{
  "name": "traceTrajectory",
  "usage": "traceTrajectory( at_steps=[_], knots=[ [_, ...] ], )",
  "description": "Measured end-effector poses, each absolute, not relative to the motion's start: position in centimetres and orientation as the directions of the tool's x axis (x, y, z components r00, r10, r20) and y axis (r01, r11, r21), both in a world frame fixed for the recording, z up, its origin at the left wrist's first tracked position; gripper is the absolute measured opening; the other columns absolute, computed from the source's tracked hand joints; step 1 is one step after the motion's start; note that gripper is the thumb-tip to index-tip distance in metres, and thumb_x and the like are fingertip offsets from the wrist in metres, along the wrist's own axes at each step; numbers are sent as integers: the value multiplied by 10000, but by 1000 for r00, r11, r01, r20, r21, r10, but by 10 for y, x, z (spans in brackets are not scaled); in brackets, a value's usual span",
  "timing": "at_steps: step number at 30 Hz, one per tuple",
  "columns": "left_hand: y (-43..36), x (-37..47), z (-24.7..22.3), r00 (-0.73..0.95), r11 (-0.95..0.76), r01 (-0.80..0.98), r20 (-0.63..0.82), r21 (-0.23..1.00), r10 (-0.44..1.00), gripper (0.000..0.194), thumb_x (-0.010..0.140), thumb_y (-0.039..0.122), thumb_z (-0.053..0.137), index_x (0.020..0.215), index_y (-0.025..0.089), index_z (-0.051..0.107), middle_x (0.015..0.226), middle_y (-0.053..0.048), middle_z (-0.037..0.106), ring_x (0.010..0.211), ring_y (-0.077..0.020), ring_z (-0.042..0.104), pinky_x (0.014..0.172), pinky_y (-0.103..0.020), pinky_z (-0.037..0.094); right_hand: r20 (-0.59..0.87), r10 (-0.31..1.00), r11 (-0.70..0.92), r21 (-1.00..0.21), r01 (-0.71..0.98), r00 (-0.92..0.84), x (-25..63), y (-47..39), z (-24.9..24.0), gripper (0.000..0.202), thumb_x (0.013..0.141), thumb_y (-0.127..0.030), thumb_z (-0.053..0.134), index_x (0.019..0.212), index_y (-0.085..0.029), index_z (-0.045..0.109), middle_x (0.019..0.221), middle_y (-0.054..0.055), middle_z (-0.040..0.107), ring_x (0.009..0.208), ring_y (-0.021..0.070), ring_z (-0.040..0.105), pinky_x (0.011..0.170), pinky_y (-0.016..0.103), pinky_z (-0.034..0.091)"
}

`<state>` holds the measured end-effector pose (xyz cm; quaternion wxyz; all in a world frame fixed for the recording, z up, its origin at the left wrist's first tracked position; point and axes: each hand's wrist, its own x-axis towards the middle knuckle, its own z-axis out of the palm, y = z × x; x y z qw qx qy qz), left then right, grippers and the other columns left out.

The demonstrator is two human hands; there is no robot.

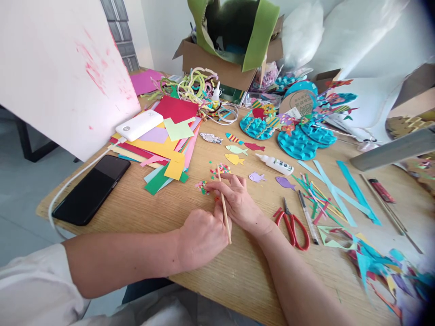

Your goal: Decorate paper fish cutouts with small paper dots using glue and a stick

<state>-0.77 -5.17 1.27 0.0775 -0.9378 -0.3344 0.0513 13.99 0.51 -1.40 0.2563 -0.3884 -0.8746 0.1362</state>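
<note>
A person's two bare hands meet over the middle of a light wood-grain table (152,215). The left hand (205,235), below a white sleeve (39,283), is curled into a loose fist, its fingertips hidden. The right hand (240,203) reaches in from the near right, fingers bent and pointing left. A thin pale wooden stick (223,203) slants across both where they meet; I cannot tell which fingers grip it, or whether either hand is closed on it.

Just beyond the fingers lie small heaps of multicoloured paper bits (222,169). Farther back are flat paper fish, including a yellow one (234,159), and a white glue bottle (276,165) on its side. To the right rest red-handled scissors (292,226), a capped pen (308,217) and thin coloured paper strips (321,199). To the left are a black smartphone (91,190) and a white power bank (139,125) on stacked coloured paper (175,111).
</note>
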Motion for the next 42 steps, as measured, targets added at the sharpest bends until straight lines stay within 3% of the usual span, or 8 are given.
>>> traceTrajectory(
  at_steps=[4,9,15,23,27,32,38,42],
  knots=[
    [-52,-8,14,764,-760,630,-46,-164,643,343,879,53,393,1118,-20,628,940,-253,697,507,-196,649,404,-271,483,392,761,648,-418,636,-518,144,4,-15,257,943,-131,456,1135,-231,594,1030,84,711,1140,275,519,932,465,346],
    [-51,-8,14,770,-765,625,-37,-153,637,370,906,75,371,1178,-18,604,1088,-306,657,562,-216,676,413,-288,491,455,762,642,-436,631,-461,146,2,-14,245,944,-141,475,1143,-220,593,984,84,722,1105,280,523,898,459,355],
    [-52,-8,14,767,-764,628,-51,-148,640,350,906,76,385,1155,-17,613,1004,-279,680,559,-216,671,421,-284,491,432,752,657,-436,615,-498,145,2,-14,258,946,-127,468,1153,-221,591,925,59,737,1094,268,546,902,451,361],
    [-51,-8,13,776,-779,614,-85,-123,625,381,916,80,356,1196,-11,597,1165,-320,625,585,-217,684,430,-295,504,494,758,630,-387,673,-426,148,2,-14,282,974,-152,446,1213,-236,570,929,51,748,1008,252,576,883,450,364],
    [-52,-7,16,764,-769,626,-95,-132,638,349,914,78,360,1125,2,627,1126,-304,645,559,-206,673,420,-283,494,480,746,653,-396,646,-461,146,2,-15,264,966,-145,464,1196,-218,568,919,49,750,1053,258,551,892,446,370],
    [-52,-7,13,774,-773,616,-68,-151,630,341,915,88,374,1128,-19,618,919,-254,689,526,-206,652,425,-288,491,422,722,692,-450,565,-548,145,1,-14,303,963,-120,451,1240,-214,530,1004,31,753,1133,249,513,943,440,363],
    [-50,-7,13,772,-773,617,-74,-147,631,376,923,98,371,1209,-24,582,1073,-303,655,600,-220,684,422,-276,485,441,751,656,-416,629,-492,148,2,-17,356,936,-96,473,1265,-217,530,1005,45,752,1119,269,512,914,447,362],
    [-51,-8,16,769,-773,617,-95,-147,632,356,910,80,380,1163,-37,602,921,-253,692,542,-209,664,421,-278,491,402,732,681,-411,606,-550,147,3,-18,353,952,-123,460,1276,-232,547,1006,48,745,1169,272,505,958,460,358]
  ],
)
